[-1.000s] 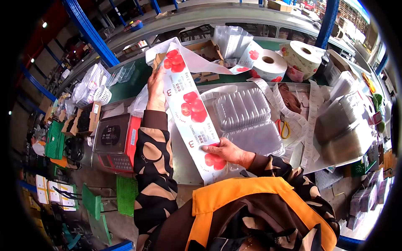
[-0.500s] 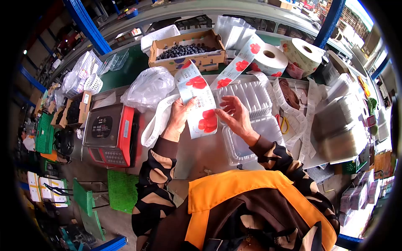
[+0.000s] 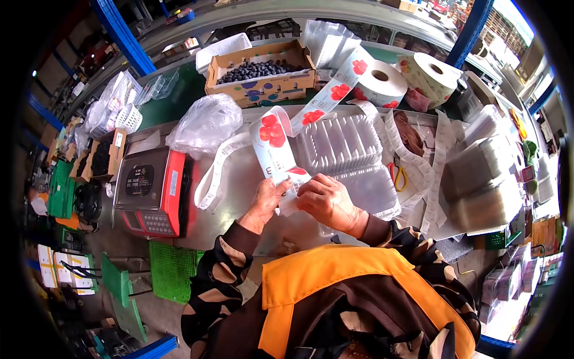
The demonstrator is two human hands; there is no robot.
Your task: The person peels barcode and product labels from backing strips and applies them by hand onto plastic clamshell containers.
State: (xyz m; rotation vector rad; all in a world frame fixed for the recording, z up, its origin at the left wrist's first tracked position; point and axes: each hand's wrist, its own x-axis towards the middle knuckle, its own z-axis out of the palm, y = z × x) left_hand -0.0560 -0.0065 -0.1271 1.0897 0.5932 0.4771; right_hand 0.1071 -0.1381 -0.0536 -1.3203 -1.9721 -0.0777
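A strip of labels printed with red fruit runs down in front of me, its lower end between my hands. My left hand pinches the left edge of that end. On the right side, my right hand has its fingers closed on the strip's curled end. An open clear plastic clamshell box lies just beyond my right hand, partly hidden by it. The strip leads back toward a label roll behind the box.
A red scale stands at left beside a clear plastic bag. Behind are a cardboard box of blueberries and a second label roll. Scissors, white label strips and stacked clamshells lie at right.
Both hands have moved down toward me, pulling the label strip's end lower. My right hand, whose fingers were spread beside the strip, has closed on the end, which is now curled.
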